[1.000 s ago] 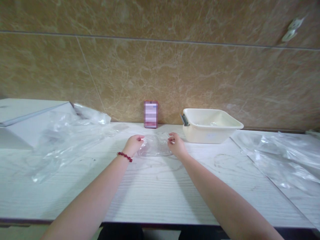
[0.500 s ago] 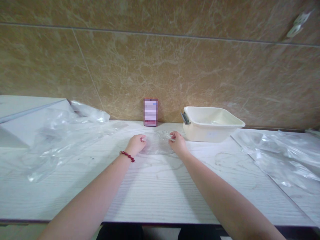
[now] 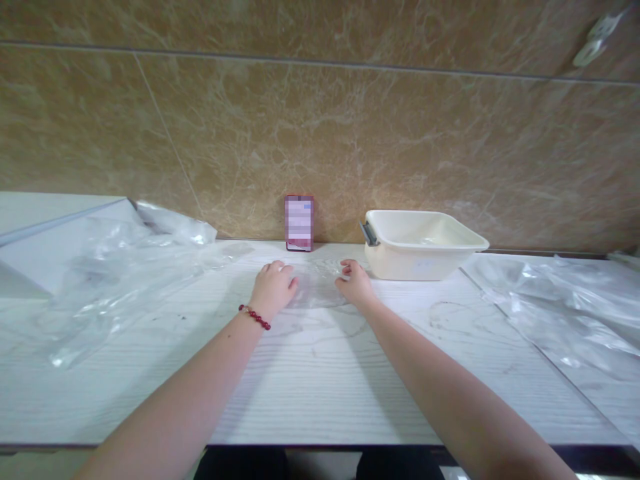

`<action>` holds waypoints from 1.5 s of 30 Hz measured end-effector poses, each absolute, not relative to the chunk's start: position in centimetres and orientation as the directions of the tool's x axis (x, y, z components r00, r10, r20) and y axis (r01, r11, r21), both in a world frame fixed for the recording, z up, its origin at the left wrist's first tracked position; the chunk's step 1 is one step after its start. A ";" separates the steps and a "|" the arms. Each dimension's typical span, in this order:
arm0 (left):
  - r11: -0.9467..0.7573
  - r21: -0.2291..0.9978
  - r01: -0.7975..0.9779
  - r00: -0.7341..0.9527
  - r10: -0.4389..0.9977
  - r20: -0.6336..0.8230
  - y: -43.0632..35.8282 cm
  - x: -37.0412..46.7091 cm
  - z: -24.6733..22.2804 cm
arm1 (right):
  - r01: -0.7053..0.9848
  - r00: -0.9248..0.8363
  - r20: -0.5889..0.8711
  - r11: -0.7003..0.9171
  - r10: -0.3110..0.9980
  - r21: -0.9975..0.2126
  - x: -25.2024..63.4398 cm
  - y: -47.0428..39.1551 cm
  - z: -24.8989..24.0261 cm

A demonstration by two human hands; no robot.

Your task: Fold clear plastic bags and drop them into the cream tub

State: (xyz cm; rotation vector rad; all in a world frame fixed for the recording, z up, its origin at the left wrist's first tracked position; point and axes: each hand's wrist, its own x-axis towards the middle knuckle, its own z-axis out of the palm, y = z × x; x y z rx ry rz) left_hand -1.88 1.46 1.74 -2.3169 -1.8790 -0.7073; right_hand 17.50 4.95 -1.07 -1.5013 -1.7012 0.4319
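Note:
A clear plastic bag (image 3: 317,287) lies flat on the white wood-grain table (image 3: 320,373), between my two hands. My left hand (image 3: 273,288), with a red bead bracelet (image 3: 255,317) at the wrist, rests at the bag's left edge, its fingers apart and nothing gripped. At the bag's right edge is my right hand (image 3: 356,283), thumb and fingers curved with a gap between them. It touches the plastic there without closing on it.
A cream plastic basin (image 3: 420,263) with a grey handle stands behind my right hand. A phone (image 3: 299,224) leans on the marbled wall. Clear plastic bags lie at left (image 3: 135,273) and right (image 3: 575,300). A white box (image 3: 25,260) is at far left.
My left hand has turned and spread its fingers, letting go of the bag's left edge. My right hand has barely moved. The whole view has shifted slightly.

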 end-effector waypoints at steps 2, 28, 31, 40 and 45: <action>-0.391 0.225 0.892 0.284 0.874 0.393 1.2 -1.1 1.6 | 0.649 0.020 0.343 0.248 0.939 -0.719 17.5 5.0 -1.1; -0.537 0.047 0.842 0.532 0.843 0.082 0.6 0.5 0.0 | 0.927 -0.177 0.296 0.260 0.939 -0.270 18.2 3.9 0.2; -0.538 0.061 0.841 0.533 0.843 0.074 0.6 0.5 0.0 | 0.941 -0.105 0.243 0.175 0.964 -0.289 18.8 4.2 0.3; -0.540 0.071 0.839 0.538 0.842 0.047 0.6 0.5 0.1 | 0.922 -0.084 0.077 0.107 0.994 -0.372 19.6 3.9 1.9; -0.531 0.078 0.844 0.529 0.847 0.046 0.5 0.5 0.2 | 0.841 -0.122 -0.224 -0.020 0.967 -0.541 20.2 2.3 3.1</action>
